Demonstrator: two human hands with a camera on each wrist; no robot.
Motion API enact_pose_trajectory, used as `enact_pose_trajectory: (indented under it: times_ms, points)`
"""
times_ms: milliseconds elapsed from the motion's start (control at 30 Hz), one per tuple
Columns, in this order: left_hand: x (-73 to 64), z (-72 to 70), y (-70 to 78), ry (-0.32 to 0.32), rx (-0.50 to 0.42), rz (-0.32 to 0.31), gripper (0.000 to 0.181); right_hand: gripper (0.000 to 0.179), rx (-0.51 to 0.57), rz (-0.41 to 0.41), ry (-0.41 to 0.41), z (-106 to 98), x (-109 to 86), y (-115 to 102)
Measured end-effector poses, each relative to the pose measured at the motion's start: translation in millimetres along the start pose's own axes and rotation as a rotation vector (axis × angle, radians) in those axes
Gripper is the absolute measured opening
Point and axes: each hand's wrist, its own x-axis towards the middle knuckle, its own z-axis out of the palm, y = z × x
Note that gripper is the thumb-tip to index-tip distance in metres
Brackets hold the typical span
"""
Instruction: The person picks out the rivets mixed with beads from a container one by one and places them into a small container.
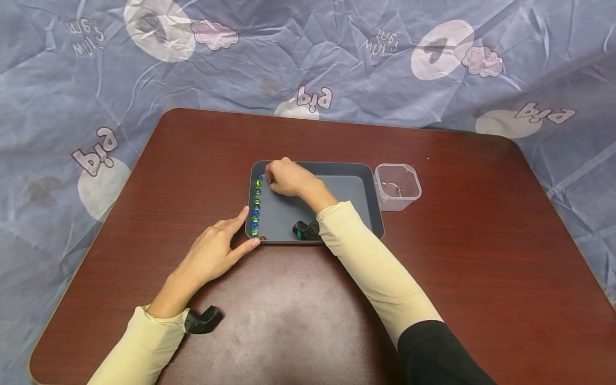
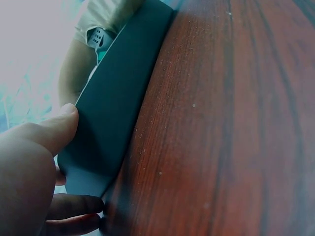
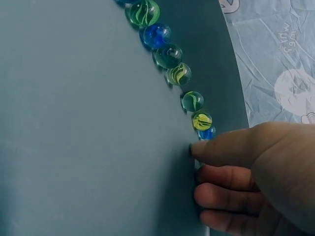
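Observation:
A grey tray (image 1: 313,214) lies on the table with a row of glass marbles (image 1: 255,213) along its left wall, blue, green and yellow-swirled. One reddish-brown marble (image 1: 262,238) sits by the front left corner. My left hand (image 1: 212,251) rests against that corner, thumb on the front rim and straight fingers along the left side. At the row's far end, my right hand (image 1: 291,179) pinches a small marble, mostly hidden by the fingertips. In the right wrist view, the right thumb (image 3: 221,147) is beside the last blue marble (image 3: 206,132).
A clear plastic box (image 1: 398,187) stands against the tray's right side, with a small gold-coloured thing inside. The brown table (image 1: 481,240) extends around the tray. A printed grey-blue cloth (image 1: 308,64) hangs behind it.

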Motion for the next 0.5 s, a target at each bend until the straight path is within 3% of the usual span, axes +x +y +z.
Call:
enact_pose_trajectory:
  times_ms: [500]
  points:
    - [0.1, 0.4, -0.1, 0.004, -0.011, 0.005, 0.077, 0.015, 0.009, -0.008, 0.010, 1.8, -1.6, 1.7]
